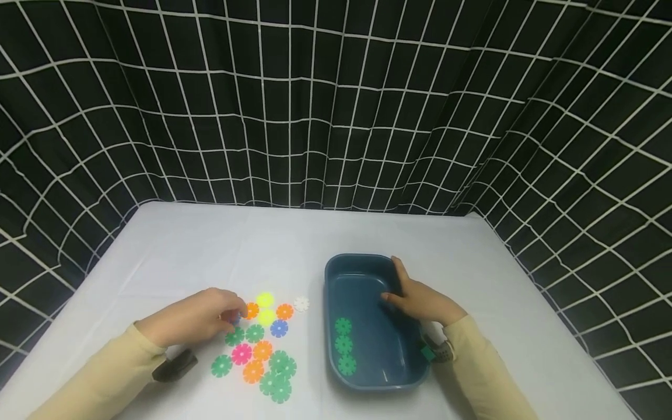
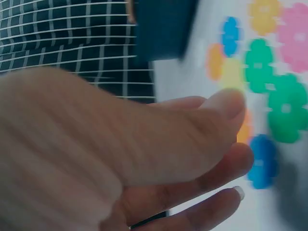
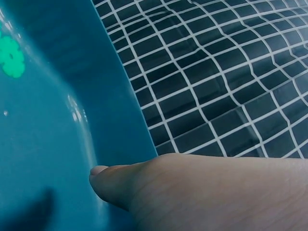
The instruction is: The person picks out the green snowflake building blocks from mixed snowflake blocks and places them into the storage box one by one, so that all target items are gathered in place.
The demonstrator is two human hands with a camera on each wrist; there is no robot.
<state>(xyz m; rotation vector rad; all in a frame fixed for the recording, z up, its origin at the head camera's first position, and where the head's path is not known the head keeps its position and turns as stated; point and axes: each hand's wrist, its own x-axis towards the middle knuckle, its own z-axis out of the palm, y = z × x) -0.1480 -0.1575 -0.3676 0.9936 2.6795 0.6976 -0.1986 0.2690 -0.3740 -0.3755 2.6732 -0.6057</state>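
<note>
My left hand [image 1: 196, 315] hovers at the left edge of a spread of notched flower-shaped plastic discs, its fingers loosely bent. In the left wrist view a blue disc [image 2: 263, 161] and an orange disc [image 2: 244, 129] lie just beyond the fingertips; nothing shows between thumb and fingers. My right hand [image 1: 427, 300] grips the right wall of a blue plastic bin [image 1: 362, 294], thumb inside and fingers outside. Three green discs [image 1: 343, 345] lie in a row along the bin's left side. The outer fingers are hidden in the right wrist view.
More discs lie on the white table [image 1: 220, 251]: yellow [image 1: 265, 300], pink [image 1: 242, 354], orange [image 1: 254, 371], and an overlapping green cluster [image 1: 280, 364]. One white disc [image 1: 301, 304] sits nearest the bin. A black curtain with white grid lines [image 1: 315, 105] surrounds the back and sides.
</note>
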